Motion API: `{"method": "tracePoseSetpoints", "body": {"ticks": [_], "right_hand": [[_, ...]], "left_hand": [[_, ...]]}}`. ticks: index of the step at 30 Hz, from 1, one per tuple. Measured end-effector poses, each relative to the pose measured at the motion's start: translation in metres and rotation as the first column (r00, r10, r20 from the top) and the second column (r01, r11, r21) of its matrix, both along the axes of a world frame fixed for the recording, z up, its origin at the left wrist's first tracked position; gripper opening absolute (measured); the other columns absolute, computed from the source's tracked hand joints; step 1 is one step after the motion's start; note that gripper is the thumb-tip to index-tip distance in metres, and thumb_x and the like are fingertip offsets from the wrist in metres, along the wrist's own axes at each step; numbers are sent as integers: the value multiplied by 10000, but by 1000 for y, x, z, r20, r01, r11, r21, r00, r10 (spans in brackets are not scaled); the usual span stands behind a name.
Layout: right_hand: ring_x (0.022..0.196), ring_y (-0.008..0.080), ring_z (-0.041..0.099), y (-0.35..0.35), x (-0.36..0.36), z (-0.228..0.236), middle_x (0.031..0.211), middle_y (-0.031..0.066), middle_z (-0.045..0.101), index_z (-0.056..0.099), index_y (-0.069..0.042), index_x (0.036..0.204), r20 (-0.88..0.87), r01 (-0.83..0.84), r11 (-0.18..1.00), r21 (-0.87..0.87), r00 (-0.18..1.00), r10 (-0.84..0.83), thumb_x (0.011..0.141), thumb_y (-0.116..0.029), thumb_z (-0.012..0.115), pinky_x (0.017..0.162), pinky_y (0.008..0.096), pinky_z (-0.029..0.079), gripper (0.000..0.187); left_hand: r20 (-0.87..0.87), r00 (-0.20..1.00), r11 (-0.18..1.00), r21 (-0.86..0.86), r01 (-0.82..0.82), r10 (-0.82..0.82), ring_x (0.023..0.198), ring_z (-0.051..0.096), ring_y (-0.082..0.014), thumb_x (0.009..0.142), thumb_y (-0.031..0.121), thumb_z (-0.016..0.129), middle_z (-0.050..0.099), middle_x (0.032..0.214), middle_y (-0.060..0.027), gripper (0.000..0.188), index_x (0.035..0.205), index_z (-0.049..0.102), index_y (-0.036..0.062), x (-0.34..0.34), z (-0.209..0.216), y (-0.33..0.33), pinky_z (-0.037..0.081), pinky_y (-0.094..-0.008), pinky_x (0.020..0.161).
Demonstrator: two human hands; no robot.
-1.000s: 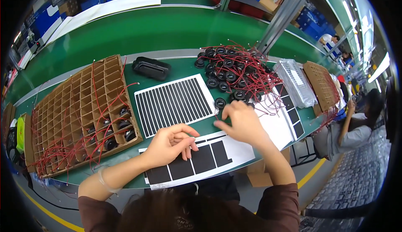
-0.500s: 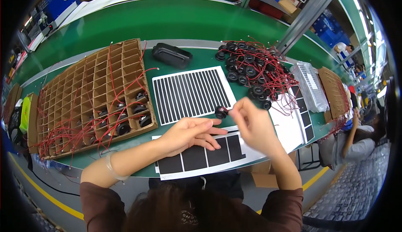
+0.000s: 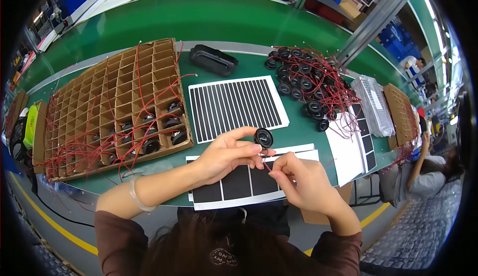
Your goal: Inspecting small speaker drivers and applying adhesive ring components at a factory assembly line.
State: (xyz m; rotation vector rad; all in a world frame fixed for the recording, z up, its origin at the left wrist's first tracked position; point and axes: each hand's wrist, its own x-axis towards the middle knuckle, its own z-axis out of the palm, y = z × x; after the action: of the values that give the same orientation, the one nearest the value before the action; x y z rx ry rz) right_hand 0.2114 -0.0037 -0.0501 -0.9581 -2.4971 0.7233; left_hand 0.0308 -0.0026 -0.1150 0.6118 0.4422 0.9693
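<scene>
A small round black speaker (image 3: pixel 263 137) is pinched between the thumb and fingers of my left hand (image 3: pixel 230 152), its face turned up. Red wire (image 3: pixel 267 166) runs down from it to my right hand (image 3: pixel 301 179), whose thumb and forefinger are closed on it. Beneath both hands lies a white sheet with large black rectangles (image 3: pixel 236 182). Just beyond them is a white sheet of narrow black strips (image 3: pixel 234 108). A tangled pile of similar speakers with red wires (image 3: pixel 304 83) sits at the far right of the sheets.
On the left stands a cardboard divider box (image 3: pixel 114 92), with speakers in its near right cells and red wires trailing over it. A black plastic case (image 3: pixel 213 60) lies behind the strip sheet. Clear plastic trays (image 3: pixel 372 106) and another divider box (image 3: pixel 399 111) stand at right.
The speaker, dangling near my right hand before, is now in my left hand's fingers with its face visible. My right hand has moved lower and holds the wire.
</scene>
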Motion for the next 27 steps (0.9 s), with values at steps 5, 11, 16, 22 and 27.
{"method": "tracePoseSetpoints", "body": {"ticks": [5,11,16,22,27], "right_hand": [[548,133,538,0,3,18,612,60,539,534,-24,728,145,-49,991,-121,987,66,703,-59,564,479,239,408,53],[672,173,574,81,-3,-4,756,113,591,563,4,895,-103,244,966,85,966,-235,739,-90,519,581,238,436,188],[666,275,570,141,-32,-46,707,173,574,568,5,880,-4,267,898,349,959,-284,714,-63,491,623,321,444,195],[653,305,545,158,-50,-61,728,159,545,566,-6,735,68,283,850,445,935,-348,711,-74,479,608,368,438,113],[642,304,547,165,-52,-65,708,156,548,553,-11,731,68,298,843,448,929,-364,702,-66,490,593,372,440,89]], "left_hand": [[-168,985,984,180,-10,40,732,541,-139,755,25,504,517,984,-185,300,1036,398,24,-3,3,-1,423,-237,655],[-667,622,790,601,123,411,926,507,-161,685,39,583,529,982,-124,310,934,402,1,-1,11,-6,396,-268,802],[-656,527,727,679,99,541,1045,440,-261,678,49,584,450,1069,-196,312,920,394,-3,3,6,-7,351,-299,861],[-680,430,678,711,189,594,1158,261,-340,692,93,565,353,1155,-276,302,891,343,37,1,3,-6,274,-354,906],[-662,458,673,720,168,593,1150,274,-343,707,90,548,385,1130,-263,297,903,332,36,-3,1,0,282,-357,899]]}}
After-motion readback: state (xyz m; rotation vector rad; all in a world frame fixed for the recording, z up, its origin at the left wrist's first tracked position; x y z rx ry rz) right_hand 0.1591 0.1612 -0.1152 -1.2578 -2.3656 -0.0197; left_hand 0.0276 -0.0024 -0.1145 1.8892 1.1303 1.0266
